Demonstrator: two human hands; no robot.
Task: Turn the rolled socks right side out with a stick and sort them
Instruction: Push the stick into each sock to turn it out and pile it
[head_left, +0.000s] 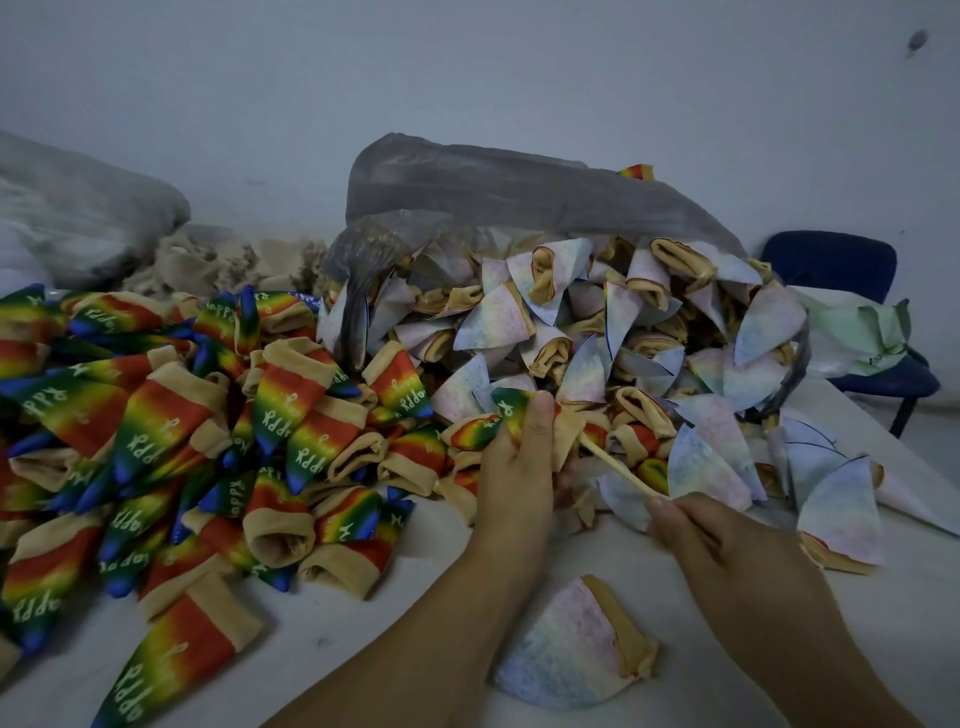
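Nearest you, one pale rolled sock (571, 642) is lying untouched. Your right hand (727, 540) is pinching the stick (618, 470), which is slanting up-left into the sock (511, 408) your left hand (519, 457) is gripping (rainbow tip showing). Beyond, the rainbow pile (182, 441) is lying left and the pale pile (597, 322) is spilling right.

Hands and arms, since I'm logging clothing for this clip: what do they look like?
The left hand and right hand are bare: no gloves, rings or watch in view. The left forearm and right forearm are bare too, with no sleeve showing.
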